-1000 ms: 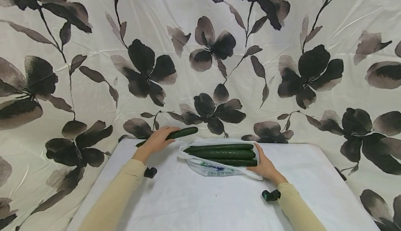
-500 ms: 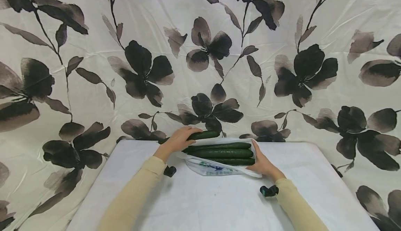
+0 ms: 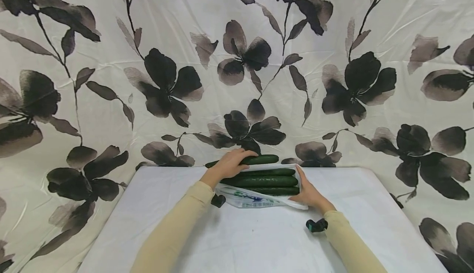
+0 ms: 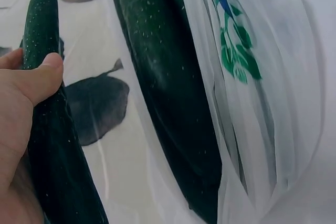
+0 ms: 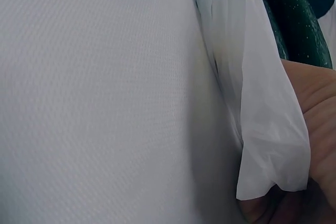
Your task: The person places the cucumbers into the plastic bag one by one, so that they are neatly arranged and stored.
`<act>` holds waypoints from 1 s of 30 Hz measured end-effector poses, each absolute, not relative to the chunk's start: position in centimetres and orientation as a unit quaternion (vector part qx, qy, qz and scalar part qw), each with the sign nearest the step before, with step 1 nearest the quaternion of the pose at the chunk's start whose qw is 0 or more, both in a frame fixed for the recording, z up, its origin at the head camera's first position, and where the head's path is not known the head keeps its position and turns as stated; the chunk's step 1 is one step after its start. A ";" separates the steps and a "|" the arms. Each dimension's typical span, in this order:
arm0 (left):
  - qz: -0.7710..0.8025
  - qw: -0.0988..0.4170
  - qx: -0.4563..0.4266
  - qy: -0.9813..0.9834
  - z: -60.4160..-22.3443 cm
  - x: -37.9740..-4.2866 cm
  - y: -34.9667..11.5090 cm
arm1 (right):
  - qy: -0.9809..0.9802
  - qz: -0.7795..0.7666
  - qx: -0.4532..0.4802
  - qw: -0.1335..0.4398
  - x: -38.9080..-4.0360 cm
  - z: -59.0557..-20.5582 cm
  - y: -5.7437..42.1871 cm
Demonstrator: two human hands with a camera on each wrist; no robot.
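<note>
My left hand [image 3: 230,165] grips a dark green cucumber [image 3: 266,159] above the far edge of a white plastic bag [image 3: 255,201]. Several more cucumbers [image 3: 263,181] lie side by side in the bag's open mouth. In the left wrist view, the thumb presses on the held cucumber [image 4: 60,145], which is apart from the bagged one [image 4: 163,82]. At the bag's right end, my right hand [image 3: 312,194] holds the rim, thumb at the near side and a finger at the far side. The right wrist view shows a bag flap [image 5: 270,108] covering part of that hand [image 5: 317,98].
The bag lies on a table with a white cloth [image 3: 259,240]. Behind the table's far edge hangs a flower-patterned curtain [image 3: 281,112]. A small black device [image 3: 218,200] is at the left wrist and a similar device [image 3: 317,225] at the right.
My left hand has carried its cucumber rightward, from left of the bag to over its far edge. The right hand keeps its hold on the bag's right end.
</note>
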State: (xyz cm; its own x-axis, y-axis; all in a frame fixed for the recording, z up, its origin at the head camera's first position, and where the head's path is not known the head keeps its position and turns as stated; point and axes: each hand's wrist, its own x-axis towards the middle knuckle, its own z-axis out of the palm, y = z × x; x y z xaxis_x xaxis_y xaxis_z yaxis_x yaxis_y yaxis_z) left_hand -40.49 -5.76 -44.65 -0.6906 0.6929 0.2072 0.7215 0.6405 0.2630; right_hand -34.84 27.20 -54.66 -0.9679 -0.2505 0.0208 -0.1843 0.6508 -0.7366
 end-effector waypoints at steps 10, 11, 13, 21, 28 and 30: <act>-0.158 0.037 -0.396 -0.904 -45.5 -40.9 -4.1 | 0.908 -0.401 -0.116 0.043 -35.2 -54.3 26.9; -0.158 0.036 -0.396 -0.904 -45.6 -40.9 -4.0 | 0.908 -0.400 -0.117 0.042 -35.2 -54.4 27.0; -0.159 0.033 -0.396 -0.904 -45.8 -40.9 -3.7 | 0.908 -0.400 -0.118 0.040 -35.3 -54.4 27.0; -0.146 0.015 -0.391 -0.909 -46.3 -40.6 -2.5 | 0.909 -0.398 -0.114 0.041 -35.2 -54.6 27.1; -0.152 0.004 -0.393 -0.907 -46.5 -40.4 -1.4 | 0.917 -0.381 -0.117 0.029 -34.9 -55.0 27.4; -0.153 0.004 -0.391 -0.908 -46.5 -40.4 -1.3 | 0.917 -0.381 -0.115 0.030 -34.9 -54.9 27.3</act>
State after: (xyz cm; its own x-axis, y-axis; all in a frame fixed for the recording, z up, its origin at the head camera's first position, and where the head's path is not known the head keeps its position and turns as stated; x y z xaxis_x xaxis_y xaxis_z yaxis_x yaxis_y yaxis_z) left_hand -40.36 -1.27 -46.50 -0.6940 0.7086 0.1274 0.7113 0.6475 0.2734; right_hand -34.85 27.34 -54.92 -0.9716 -0.2345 0.0326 -0.1885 0.6827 -0.7060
